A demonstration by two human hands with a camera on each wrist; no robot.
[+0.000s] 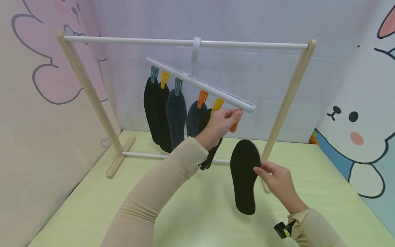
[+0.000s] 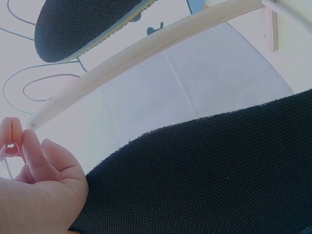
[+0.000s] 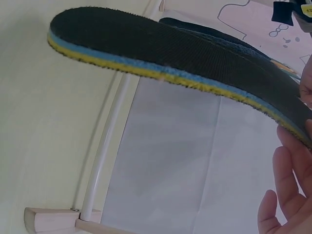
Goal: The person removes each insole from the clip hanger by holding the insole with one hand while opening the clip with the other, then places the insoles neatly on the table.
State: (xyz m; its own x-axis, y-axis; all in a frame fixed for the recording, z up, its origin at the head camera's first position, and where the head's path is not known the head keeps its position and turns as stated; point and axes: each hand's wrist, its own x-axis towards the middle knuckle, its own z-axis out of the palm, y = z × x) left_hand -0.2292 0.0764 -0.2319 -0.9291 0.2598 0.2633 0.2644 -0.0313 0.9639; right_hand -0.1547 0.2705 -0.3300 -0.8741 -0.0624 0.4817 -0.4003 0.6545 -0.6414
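1. While an orange plastic clip (image 1: 234,127) is pinched by the left hand (image 1: 217,124), a black fabric insole (image 1: 245,175) is held over the green table (image 1: 197,216) by the right hand (image 1: 277,180).
2. Loosely pinched, it might be dropped.

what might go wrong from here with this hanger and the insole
The white hanger slopes down toward the orange clip that the left hand pinches, so pulling there might tip it further. The right hand holds the black insole by one edge, so it could slip or twist.
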